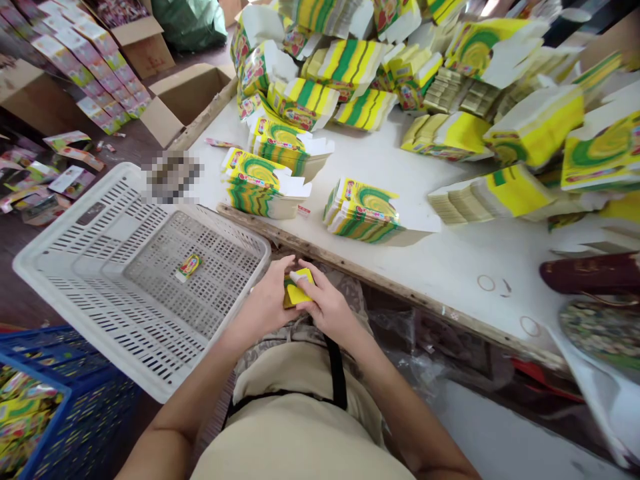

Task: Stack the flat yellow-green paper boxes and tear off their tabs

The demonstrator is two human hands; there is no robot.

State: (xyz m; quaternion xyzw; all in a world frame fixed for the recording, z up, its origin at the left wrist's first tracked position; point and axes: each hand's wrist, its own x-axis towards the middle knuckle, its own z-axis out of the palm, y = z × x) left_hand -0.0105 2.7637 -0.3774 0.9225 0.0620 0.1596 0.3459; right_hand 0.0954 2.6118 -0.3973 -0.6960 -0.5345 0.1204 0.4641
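Between both hands, over my lap at the table's near edge, is a small yellow and green carton (299, 288). My left hand (273, 293) grips its left side. On the right side, my right hand (327, 300) pinches it, with the thumb by a pale flap at the top. A similar small carton (190, 267) lies on the floor of the white plastic basket (145, 340), to the left of my hands. Ahead on the table (390, 257) stands a stack of flattened yellow-green cartons (363, 210), with another stack (265, 183) to its left.
More bundled cartons (350, 67) are heaped along the back and right of the table. A blue crate (75, 393) of yellow packs sits at lower left. Open cardboard boxes (190, 97) stand behind the basket. A dark red cylinder (590, 275) lies at the right.
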